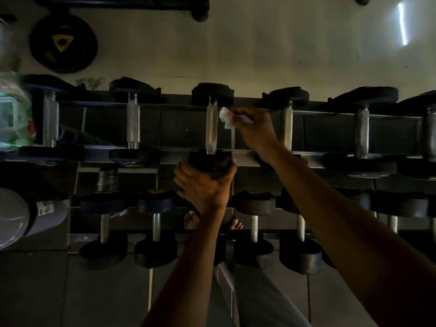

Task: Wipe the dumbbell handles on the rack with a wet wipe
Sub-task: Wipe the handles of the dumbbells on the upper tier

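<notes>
Right hand pinches crumpled white wet wipe in fingertips, wipe just right of knurled handle of middle dumbbell on upper rack rail, near handle's far end; contact unclear. Left hand curls round same dumbbell's near black head from below. More dumbbells either side and on lower tier.

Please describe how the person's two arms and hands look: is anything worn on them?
Both forearms are bare up to the frame edge, with no sleeves visible. The left hand and the right hand show no gloves, rings, watch or bracelet. The dim light hides finer details.
</notes>
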The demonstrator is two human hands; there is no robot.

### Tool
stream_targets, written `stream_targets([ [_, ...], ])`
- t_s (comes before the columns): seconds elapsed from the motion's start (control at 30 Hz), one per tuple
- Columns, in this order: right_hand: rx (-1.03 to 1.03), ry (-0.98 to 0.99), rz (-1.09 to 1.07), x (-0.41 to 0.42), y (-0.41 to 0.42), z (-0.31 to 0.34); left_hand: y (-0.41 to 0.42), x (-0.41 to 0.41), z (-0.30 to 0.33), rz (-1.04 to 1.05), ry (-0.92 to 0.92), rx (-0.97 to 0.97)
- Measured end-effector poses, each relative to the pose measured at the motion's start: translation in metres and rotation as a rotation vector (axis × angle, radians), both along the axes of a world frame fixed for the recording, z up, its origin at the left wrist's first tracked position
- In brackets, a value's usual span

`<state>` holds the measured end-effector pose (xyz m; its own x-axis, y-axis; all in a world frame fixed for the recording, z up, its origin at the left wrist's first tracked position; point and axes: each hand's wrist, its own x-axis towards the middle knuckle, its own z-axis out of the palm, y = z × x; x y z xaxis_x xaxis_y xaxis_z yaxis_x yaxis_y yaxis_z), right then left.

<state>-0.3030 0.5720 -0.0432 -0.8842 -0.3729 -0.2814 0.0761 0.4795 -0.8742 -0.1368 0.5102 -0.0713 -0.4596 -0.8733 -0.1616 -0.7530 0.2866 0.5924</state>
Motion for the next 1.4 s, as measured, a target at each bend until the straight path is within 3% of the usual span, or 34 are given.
stream_targets([
  [0.2, 0.009, 0.011, 0.023, 0.000, 0.004, -0.005, -0.011, 0.004, -0.003, -0.048, 0.091, -0.058],
  [0.3, 0.010, 0.022, 0.035, 0.000, 0.002, -0.003, -0.011, 0.008, 0.001, -0.124, -0.032, -0.121],
  [0.4, 0.023, 0.063, 0.058, -0.003, -0.002, -0.002, 0.002, 0.011, 0.009, -0.071, -0.095, -0.111],
  [0.67, 0.050, 0.158, 0.121, -0.009, -0.011, 0.001, -0.012, 0.006, 0.002, 0.000, 0.226, 0.036],
  [0.9, 0.059, 0.259, 0.067, -0.004, -0.023, -0.006, -0.037, 0.012, 0.007, -0.100, 0.262, 0.106],
  [1.0, 0.157, 0.432, 0.047, 0.003, -0.031, -0.009, -0.039, 0.012, 0.007, -0.057, 0.293, 0.175],
  [1.1, 0.209, 0.593, 0.014, 0.006, -0.041, -0.006, -0.043, 0.014, 0.008, -0.053, 0.253, 0.186],
  [1.27, 0.262, 0.616, -0.083, 0.010, -0.044, -0.006, -0.042, 0.018, 0.012, -0.165, 0.135, 0.084],
  [1.4, 0.315, 0.622, -0.021, 0.007, -0.037, -0.012, -0.058, 0.022, 0.014, -0.199, 0.146, 0.251],
])
